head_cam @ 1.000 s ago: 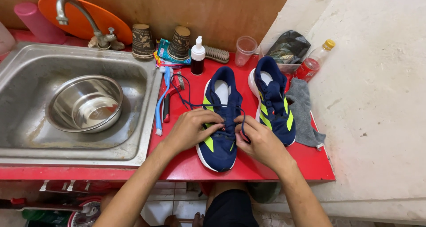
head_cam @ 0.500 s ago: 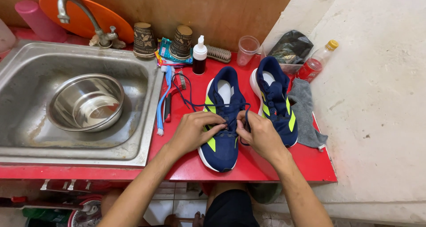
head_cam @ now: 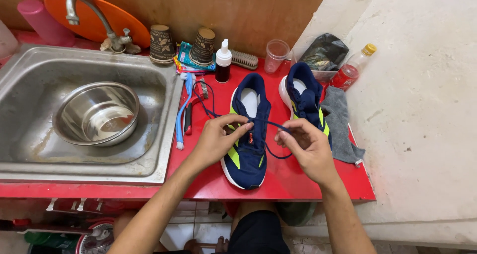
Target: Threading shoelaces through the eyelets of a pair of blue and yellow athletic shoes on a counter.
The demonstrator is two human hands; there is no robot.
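Observation:
Two navy sneakers with yellow-green stripes lie on a red counter (head_cam: 288, 182). The near sneaker (head_cam: 247, 144) points toward me; the other sneaker (head_cam: 304, 97) sits to its right, further back. My left hand (head_cam: 218, 137) rests on the near sneaker's left side and pinches its dark blue shoelace (head_cam: 271, 124). My right hand (head_cam: 308, 147), just right of that shoe, grips the same lace, pulled taut between both hands with a loop hanging below.
A steel sink (head_cam: 30, 149) with a metal bowl (head_cam: 97, 112) fills the left. Toothbrushes (head_cam: 183, 110), a dropper bottle (head_cam: 223, 60), paper cups (head_cam: 161, 42), a scrub brush (head_cam: 244, 60), a plastic cup (head_cam: 276, 55), a grey cloth (head_cam: 340, 122) and a red drink bottle (head_cam: 350, 70) surround the shoes.
My hands have spread apart, the right one moving off the shoe to the right, drawing the lace out between them.

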